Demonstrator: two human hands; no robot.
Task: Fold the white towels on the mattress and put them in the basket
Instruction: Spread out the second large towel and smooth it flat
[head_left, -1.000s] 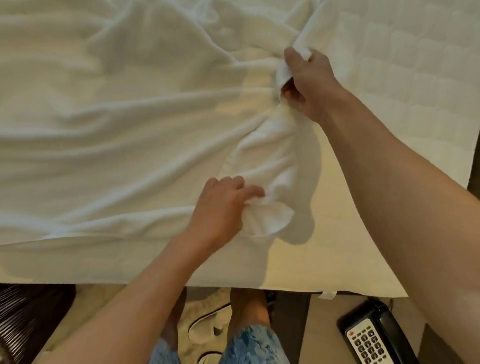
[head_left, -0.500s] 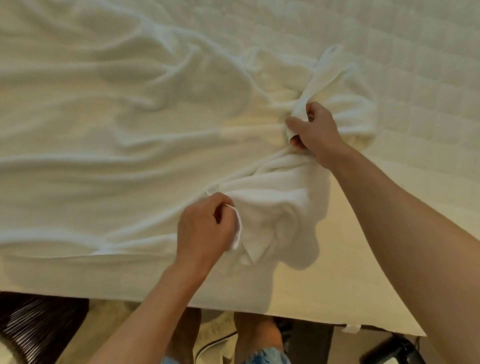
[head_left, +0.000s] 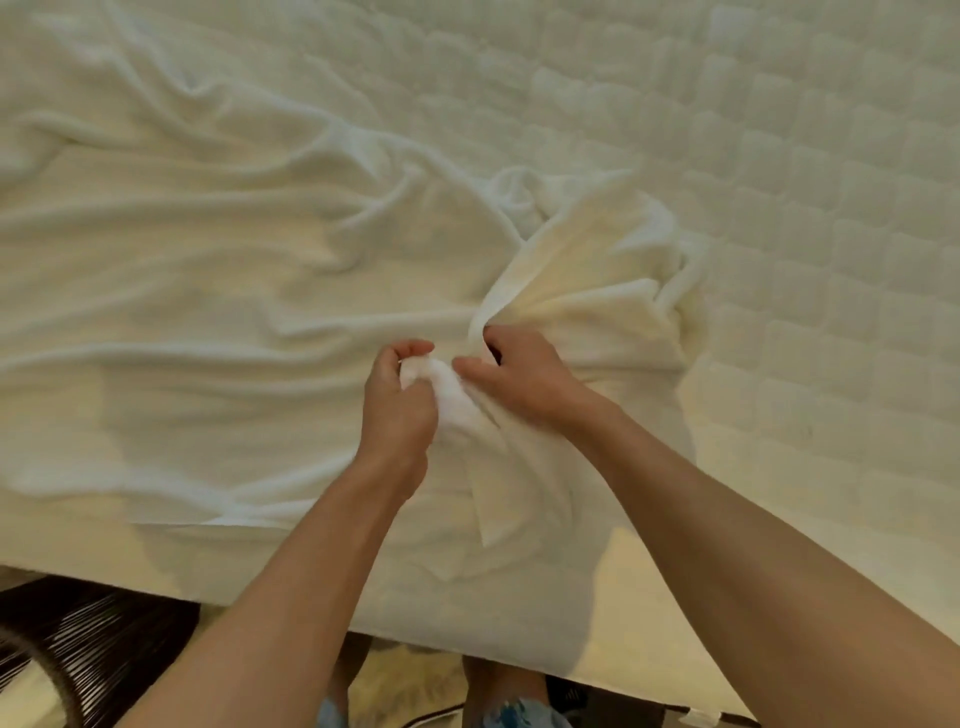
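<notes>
The left hand (head_left: 397, 410) and right hand (head_left: 524, 384) both pinch the rumpled towel (head_left: 208, 312) lying on the mattress (head_left: 831, 234); best find true corners, pull taut, then fold edges even

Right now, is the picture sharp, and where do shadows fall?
Head view: warm yellowish light; the towel blurs softly toward the left edge; the left hand and right hand read clearer; the bunched towel shades the mattress beside the right arm.
</notes>
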